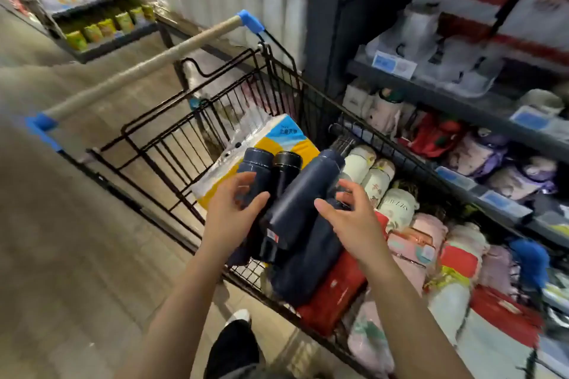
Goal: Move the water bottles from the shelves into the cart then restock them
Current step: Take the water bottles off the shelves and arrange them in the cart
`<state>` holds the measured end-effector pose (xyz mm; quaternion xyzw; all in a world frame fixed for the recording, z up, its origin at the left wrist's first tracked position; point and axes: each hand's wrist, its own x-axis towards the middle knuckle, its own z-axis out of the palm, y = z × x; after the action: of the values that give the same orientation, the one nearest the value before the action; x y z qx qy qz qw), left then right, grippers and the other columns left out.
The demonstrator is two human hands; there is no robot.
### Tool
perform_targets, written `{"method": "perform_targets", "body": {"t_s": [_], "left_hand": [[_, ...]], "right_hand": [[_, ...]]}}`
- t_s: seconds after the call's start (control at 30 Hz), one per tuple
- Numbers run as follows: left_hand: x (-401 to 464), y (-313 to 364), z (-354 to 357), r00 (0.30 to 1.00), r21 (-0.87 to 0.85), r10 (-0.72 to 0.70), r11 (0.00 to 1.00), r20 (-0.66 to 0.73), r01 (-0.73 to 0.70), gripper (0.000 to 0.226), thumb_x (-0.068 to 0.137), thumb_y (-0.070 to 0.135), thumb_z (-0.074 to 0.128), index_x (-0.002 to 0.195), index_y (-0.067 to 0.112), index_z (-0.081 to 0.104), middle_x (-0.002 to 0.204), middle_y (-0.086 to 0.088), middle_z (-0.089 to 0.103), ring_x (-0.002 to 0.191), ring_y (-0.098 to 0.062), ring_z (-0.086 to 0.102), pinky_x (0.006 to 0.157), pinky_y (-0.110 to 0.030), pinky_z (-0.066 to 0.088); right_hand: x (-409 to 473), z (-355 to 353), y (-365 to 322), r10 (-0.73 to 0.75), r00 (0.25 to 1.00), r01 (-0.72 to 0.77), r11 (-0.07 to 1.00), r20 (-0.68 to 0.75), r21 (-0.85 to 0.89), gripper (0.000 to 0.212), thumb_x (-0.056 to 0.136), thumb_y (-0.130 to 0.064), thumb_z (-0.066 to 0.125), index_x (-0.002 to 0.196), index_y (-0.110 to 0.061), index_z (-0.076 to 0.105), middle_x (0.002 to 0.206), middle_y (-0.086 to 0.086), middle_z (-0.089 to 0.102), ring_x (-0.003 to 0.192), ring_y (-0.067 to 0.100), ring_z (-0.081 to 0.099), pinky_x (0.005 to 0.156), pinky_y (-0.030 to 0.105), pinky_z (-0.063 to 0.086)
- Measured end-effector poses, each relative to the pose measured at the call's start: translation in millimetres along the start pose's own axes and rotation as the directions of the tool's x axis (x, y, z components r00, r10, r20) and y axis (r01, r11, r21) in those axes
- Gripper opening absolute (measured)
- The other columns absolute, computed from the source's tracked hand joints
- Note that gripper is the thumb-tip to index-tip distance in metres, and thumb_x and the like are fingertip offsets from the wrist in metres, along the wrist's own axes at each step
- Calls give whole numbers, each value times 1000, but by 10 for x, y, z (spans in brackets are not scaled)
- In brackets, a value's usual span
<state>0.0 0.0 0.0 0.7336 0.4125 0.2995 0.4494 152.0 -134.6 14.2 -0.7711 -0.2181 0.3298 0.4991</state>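
A person's left hand (229,206) curls its fingers round a dark navy cylindrical metal water bottle (253,174) over a black wire shopping cart (172,144), while the right hand (349,215) reaches in with fingers spread and loosely bent beside a longer navy bottle (303,203) that lies tilted between both hands. Whether the right hand's fingertips actually grip that bottle cannot be told; the thumb sits just beside its body. A third bottle, black with a dark cap (285,169), stands wedged between the two navy ones, touching both. A small red-and-white label shows near the base of the long bottle.

Behind the bottles, in the basket of the cart, rests a plastic-wrapped pack with a yellow, blue and white wrapper (277,140). The cart's handle is a beige bar (144,66) with blue end caps. Along the cart's right side lie rows of pastel cream, pink and red patterned bottles and boxes (397,209), packed close together. Further right, dark grey store shelves (462,108) carry more wrapped goods and blue price tags. A second shelving unit with yellow-green packets (104,28) stands at the far left across the tan floor (61,224). The person's black trouser leg and white shoe (237,317) show below the arms.
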Motion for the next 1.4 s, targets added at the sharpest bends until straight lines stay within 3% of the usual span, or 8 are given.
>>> {"method": "perform_targets", "body": {"t_s": [0.1, 0.27, 0.4, 0.57, 0.77, 1.07, 1.2, 1.4], "left_hand": [[376, -176, -182, 991, 129, 115, 984, 69, -123, 43, 77, 40, 71, 115, 20, 62, 116, 7, 52, 109, -10, 52, 97, -35, 46], [710, -380, -370, 978, 186, 79, 976, 196, -116, 62, 79, 32, 76, 132, 19, 48, 124, 2, 44, 119, -18, 47, 94, -23, 33], [721, -496, -320, 954, 159, 49, 982, 296, -100, 79, 76, 35, 77, 142, 20, 36, 138, -3, 42, 128, -19, 40, 99, -29, 33], [697, -583, -235, 927, 330, -40, 939, 373, -93, 101, 73, 47, 76, 150, 31, 13, 147, -4, 25, 129, -31, 41, 93, -45, 43], [634, -604, -135, 930, 380, -77, 922, 361, -71, 114, 70, 48, 78, 151, 32, 0, 143, -8, 32, 125, -32, 40, 88, -46, 43], [848, -577, -259, 946, 111, -10, 993, 324, -27, 108, 60, 45, 79, 147, 39, 16, 143, 8, 39, 125, -13, 45, 96, -41, 44], [1115, -460, -460, 956, -15, 47, 999, 290, -45, 108, 63, 31, 85, 148, 35, 18, 138, 17, 35, 121, 1, 38, 94, -29, 38], [1276, -466, -708, 954, -32, 59, 998, 294, -52, 110, 58, 36, 84, 144, 46, 16, 141, 12, 40, 123, -8, 46, 94, -37, 44]], "right_hand": [[96, 273, -132, 33, 986, -46, 996, -161, -77, 61, 82, -38, 72, 135, -31, 43, 124, -7, 52, 97, 10, 59, 84, 27, 44], [132, 755, -281, 37, 938, -151, 938, -344, -311, 72, 83, -44, 68, 143, -26, 33, 144, 2, 43, 126, 23, 47, 101, 40, 41], [106, 1049, -358, 83, 916, -278, 837, -392, -471, 77, 87, -48, 62, 148, -27, 20, 150, 4, 30, 132, 27, 40, 97, 42, 41], [92, 1238, -322, 117, 882, -368, 777, -457, -511, 80, 87, -51, 60, 149, -28, 15, 152, 4, 23, 135, 29, 32, 95, 43, 42], [89, 1314, -297, 99, 874, -393, 721, -476, -571, 80, 87, -55, 57, 148, -27, 14, 153, 4, 19, 135, 29, 26, 93, 44, 44], [301, 1263, -353, 133, 877, -433, 634, -462, -640, 77, 86, -58, 55, 144, -25, 16, 145, 12, 30, 129, 33, 32, 87, 39, 45], [486, 1277, -413, 146, 861, -476, 572, -488, -669, 82, 85, -57, 58, 145, -25, 12, 146, 18, 28, 127, 37, 33, 88, 42, 45], [600, 1311, -453, 191, 840, -526, 514, -508, -677, 89, 83, -46, 65, 147, -26, 6, 146, 21, 26, 127, 40, 33, 91, 45, 47]]}}
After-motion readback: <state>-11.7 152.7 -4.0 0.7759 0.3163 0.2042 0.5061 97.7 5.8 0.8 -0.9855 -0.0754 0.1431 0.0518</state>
